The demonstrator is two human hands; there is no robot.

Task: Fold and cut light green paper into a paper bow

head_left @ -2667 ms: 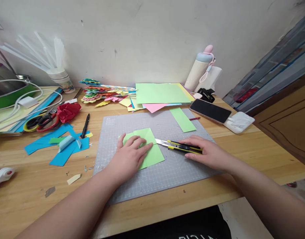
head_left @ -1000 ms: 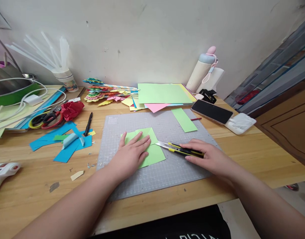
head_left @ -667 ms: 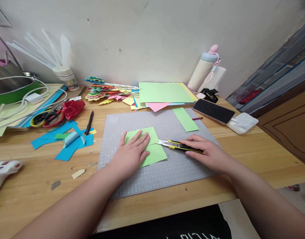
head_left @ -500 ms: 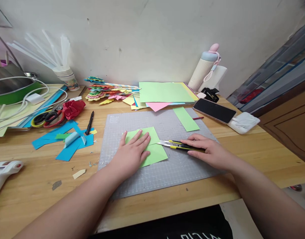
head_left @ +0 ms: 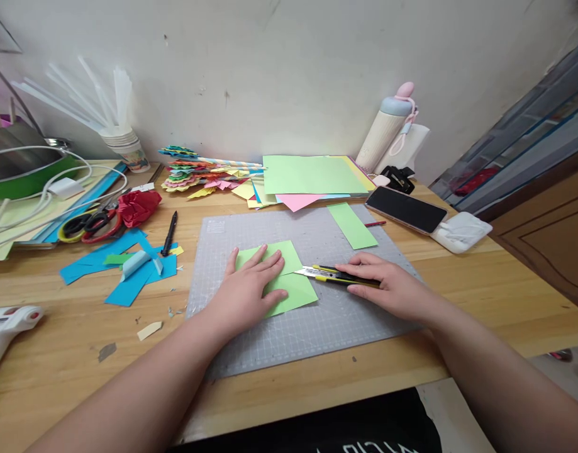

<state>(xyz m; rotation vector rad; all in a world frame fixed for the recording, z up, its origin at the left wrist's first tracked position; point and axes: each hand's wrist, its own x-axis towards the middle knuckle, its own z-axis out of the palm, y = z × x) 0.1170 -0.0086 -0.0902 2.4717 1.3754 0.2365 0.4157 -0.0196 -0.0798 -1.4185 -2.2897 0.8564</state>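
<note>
My left hand (head_left: pixel 251 283) lies flat with fingers spread on a light green sheet of paper (head_left: pixel 295 296), pressing it against the grey cutting mat (head_left: pixel 350 327). A slit runs into the paper from its right edge. My right hand (head_left: pixel 387 282) is closed around a black and yellow utility knife (head_left: pixel 333 275). The knife's bare blade points left, its tip at the slit, close to my left fingers. A separate light green paper strip (head_left: pixel 352 225) rests on the mat's upper right.
Blue paper scraps (head_left: pixel 128 270), a black pen (head_left: pixel 170 233) and scissors (head_left: pixel 97 220) lie left. Behind the mat are a paper stack (head_left: pixel 312 175) and paper flowers (head_left: pixel 189 173). A phone (head_left: pixel 406 209), earbud case (head_left: pixel 461 231) and bottle (head_left: pixel 385 129) stand right. A glue gun (head_left: pixel 10 324) lies far left.
The utility knife and my right hand have shifted slightly left, bringing the blade tip further along the slit. My left hand stays on the paper, its thumb slightly moved.
</note>
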